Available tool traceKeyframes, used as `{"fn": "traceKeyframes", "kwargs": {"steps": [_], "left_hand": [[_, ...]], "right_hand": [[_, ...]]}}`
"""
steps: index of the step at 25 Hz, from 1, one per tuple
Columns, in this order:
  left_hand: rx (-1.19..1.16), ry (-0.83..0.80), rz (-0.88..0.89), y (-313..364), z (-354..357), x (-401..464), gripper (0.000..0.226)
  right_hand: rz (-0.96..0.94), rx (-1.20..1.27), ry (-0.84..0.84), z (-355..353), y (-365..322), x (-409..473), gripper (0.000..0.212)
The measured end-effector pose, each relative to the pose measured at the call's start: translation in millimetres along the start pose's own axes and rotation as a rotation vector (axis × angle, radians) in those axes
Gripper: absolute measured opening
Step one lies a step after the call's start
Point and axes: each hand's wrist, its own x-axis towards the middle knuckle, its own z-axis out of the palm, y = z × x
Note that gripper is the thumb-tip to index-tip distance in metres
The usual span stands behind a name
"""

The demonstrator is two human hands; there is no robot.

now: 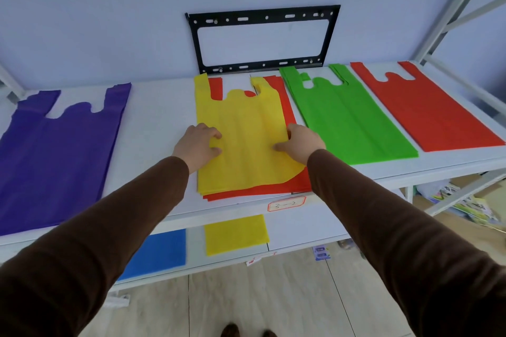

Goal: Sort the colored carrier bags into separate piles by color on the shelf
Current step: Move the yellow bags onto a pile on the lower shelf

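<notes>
On the white upper shelf board, four spreads of flat non-woven carrier bags. Far left, a purple bag pile; centre, a yellow bag lying on top of a mixed stack, with a red bag showing beneath it along the right and front edges; right of that, a green bag pile; far right, a red bag pile. Left hand resting on the yellow bag's left edge, fingers curled with fingertips pressing into the fabric; whether pinching the bag, cannot tell. Right hand at the bag's right edge, thumb on the yellow fabric and fingers bent over the side, apparently gripping it. Both arms in brown sleeves. On the lower shelf board, a blue bag and another yellow bag, side by side. Behind, against the wall, a black metal mounting frame.
</notes>
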Motion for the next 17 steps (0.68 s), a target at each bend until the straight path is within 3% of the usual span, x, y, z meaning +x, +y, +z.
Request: {"fn": "traceKeyframes", "kwargs": {"steps": [3, 8, 11, 14, 17], "left_hand": [[-0.017, -0.007, -0.006, -1.1, 1.2, 0.4, 0.040], [-0.179, 0.095, -0.090, -3.2, -12.1, -4.8, 0.052], [-0.303, 0.062, -0.232, -2.2, -23.5, -7.0, 0.052], [-0.626, -0.050, -0.390, 9.9, -28.0, -13.4, 0.049], [-1.071, -0.176, -0.482, 29.7, -25.3, -16.9, 0.066]], "right_hand": [[0.019, 0.158, -0.122, -0.3, -1.3, -5.3, 0.045], [0.215, 1.042, -0.238, -30.6, -5.0, -11.2, 0.042], [0.269, 1.260, -0.267, -47.4, -0.4, -11.9, 0.037], [0.332, 1.362, -0.282, -54.5, 6.0, -19.3, 0.022], [0.366, 1.400, -0.316, -59.3, 18.9, -29.7, 0.017]]}}
